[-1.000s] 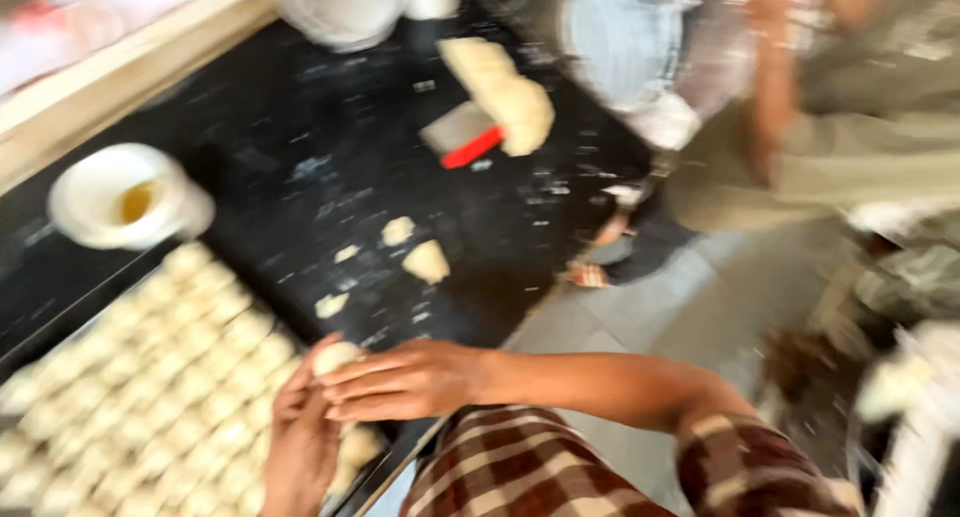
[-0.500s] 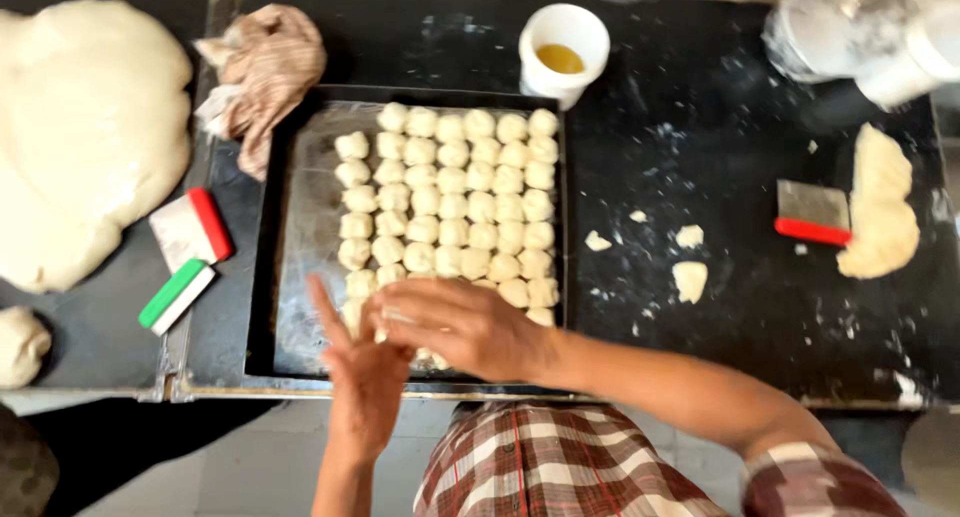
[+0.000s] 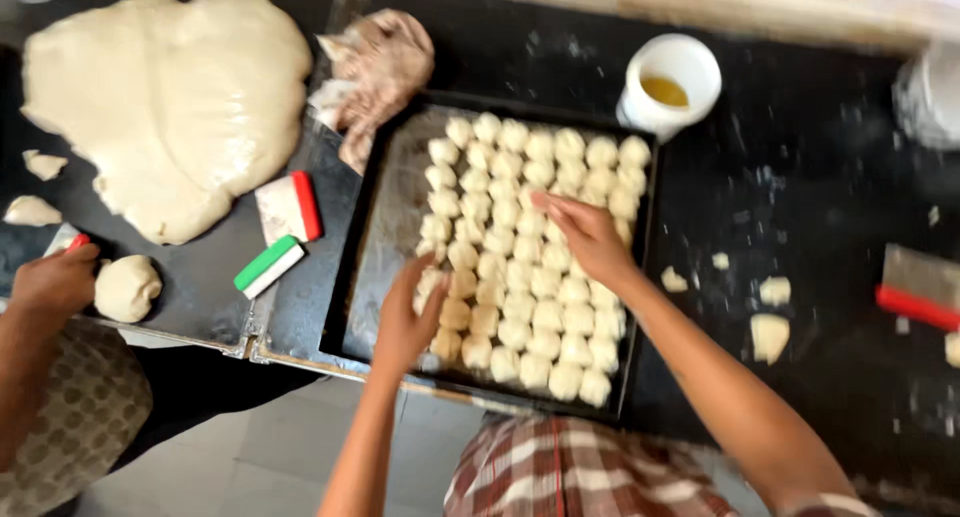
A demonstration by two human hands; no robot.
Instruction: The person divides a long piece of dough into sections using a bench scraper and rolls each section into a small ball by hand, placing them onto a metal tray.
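Note:
A dark baking tray (image 3: 370, 267) lies on the black counter, its right part filled with rows of small pale dough balls (image 3: 530, 277). My left hand (image 3: 408, 317) rests on the balls at the left edge of the rows, fingers spread. My right hand (image 3: 585, 235) lies flat over the balls near the middle of the tray, fingers pointing left. Neither hand visibly grips a piece.
A large dough mass (image 3: 165, 102) lies at the left with a crumpled cloth (image 3: 375, 72). Two scrapers (image 3: 290, 205) (image 3: 268, 265) sit left of the tray, a third (image 3: 918, 287) at right. A white cup of yellow liquid (image 3: 668, 85) stands behind. Another person's hand (image 3: 55, 282) is beside a dough lump (image 3: 127, 287).
The view has swung left and steadied over the tray. My hands moved from the tray's near edge up onto the rows of dough balls, the right hand farther in.

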